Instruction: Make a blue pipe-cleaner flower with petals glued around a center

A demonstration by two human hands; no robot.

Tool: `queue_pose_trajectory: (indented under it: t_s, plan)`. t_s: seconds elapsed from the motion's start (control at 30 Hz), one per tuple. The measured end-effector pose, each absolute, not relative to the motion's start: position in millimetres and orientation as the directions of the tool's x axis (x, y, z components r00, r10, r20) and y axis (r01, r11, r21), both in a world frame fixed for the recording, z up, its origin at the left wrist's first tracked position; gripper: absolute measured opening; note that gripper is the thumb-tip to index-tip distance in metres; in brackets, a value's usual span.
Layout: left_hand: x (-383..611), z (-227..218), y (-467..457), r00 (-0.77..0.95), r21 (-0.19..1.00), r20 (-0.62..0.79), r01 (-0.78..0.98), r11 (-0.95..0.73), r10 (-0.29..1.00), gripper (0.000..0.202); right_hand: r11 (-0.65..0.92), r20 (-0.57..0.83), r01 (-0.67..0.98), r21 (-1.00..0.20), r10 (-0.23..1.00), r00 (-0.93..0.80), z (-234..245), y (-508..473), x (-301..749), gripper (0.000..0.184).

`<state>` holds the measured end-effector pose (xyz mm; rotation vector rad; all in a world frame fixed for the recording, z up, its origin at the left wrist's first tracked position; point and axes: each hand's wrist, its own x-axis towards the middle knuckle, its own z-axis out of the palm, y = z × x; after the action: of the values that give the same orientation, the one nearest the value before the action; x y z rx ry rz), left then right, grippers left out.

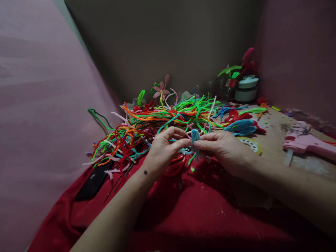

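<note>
Two hands meet above the red cloth (199, 210). The left hand (164, 147) and right hand (223, 147) each pinch the light-blue pipe-cleaner loop (195, 136) between thumb and forefinger, and it stands upright between them, other fingers loosely curled. It looks feather-light, fuzzy and grippy, its wire core likely to keep any bend — best pinched low, at the stem. Just beyond the fingertips sprawls a pile of loose pipe cleaners (168, 119). Far beyond the right hand, a clear jar (225, 87) holds finished flowers; the white tub (246, 89) beside it is lidded — contents hidden.
</note>
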<state>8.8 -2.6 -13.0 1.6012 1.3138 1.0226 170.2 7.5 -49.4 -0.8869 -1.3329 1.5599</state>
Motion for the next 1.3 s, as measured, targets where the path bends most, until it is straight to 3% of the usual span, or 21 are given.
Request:
queue_pose_trajectory:
  t_s: [0.13, 0.37, 0.43, 0.57, 0.67, 0.87, 0.93, 1.03, 1.1, 1.17, 1.23, 1.3]
  plan:
    - [6, -10, -4, 0.206, 0.968, 0.13, 0.187, -0.169, 0.97, 0.023, 0.0, 0.016, -0.034, -0.999, 0.879, -0.476, -45, 2, 171, 0.029]
    - [10, -13, -7, 0.192, 0.892, 0.159, 0.394, -0.224, 0.969, 0.01, 0.043, 0.002, 0.068, -0.997, 0.86, -0.511, -46, 0, 169, 0.024]
    - [9, -16, -6, 0.212, 0.814, 0.256, 0.48, -0.329, 0.943, 0.011, 0.034, -0.008, 0.071, -0.997, 0.858, -0.514, -47, 1, 167, 0.019]
    - [5, -23, -1, 0.313, 0.502, 0.493, 0.659, -0.56, 0.811, 0.011, 0.034, -0.035, 0.127, -0.991, 0.864, -0.503, -47, 2, 166, 0.021]
    - [4, -24, 0, 0.354, 0.399, 0.527, 0.7, -0.593, 0.773, 0.011, 0.046, -0.041, 0.177, -0.983, 0.888, -0.458, -47, 3, 167, 0.024]
    - [5, -19, -3, 0.278, 0.697, 0.242, 0.617, -0.366, 0.93, 0.015, 0.049, -0.046, 0.212, -0.976, 0.906, -0.42, -49, 4, 170, 0.019]
    - [5, -21, -4, 0.286, 0.656, 0.283, 0.638, -0.403, 0.915, 0.015, 0.032, -0.043, 0.168, -0.985, 0.903, -0.427, -49, 4, 170, 0.018]
    - [7, -27, -3, 0.322, 0.467, 0.447, 0.711, -0.525, 0.834, 0.014, -0.021, -0.074, 0.122, -0.992, 0.892, -0.446, -51, 5, 169, 0.017]
    - [7, -28, -3, 0.314, 0.458, 0.47, 0.712, -0.532, 0.825, 0.013, -0.041, -0.087, 0.113, -0.993, 0.895, -0.437, -53, 6, 169, 0.017]
    - [7, -25, -3, 0.253, 0.625, 0.379, 0.639, -0.448, 0.89, 0.013, -0.037, -0.07, 0.088, -0.995, 0.905, -0.419, -52, 5, 169, 0.019]
    - [5, -20, -3, 0.249, 0.83, 0.174, 0.484, -0.278, 0.953, 0.016, -0.031, -0.054, 0.061, -0.998, 0.909, -0.413, -51, 4, 169, 0.021]
    - [2, -15, -3, 0.315, 0.935, -0.005, 0.338, -0.107, 0.949, 0.019, -0.043, -0.059, 0.048, -0.998, 0.901, -0.429, -48, 3, 169, 0.022]
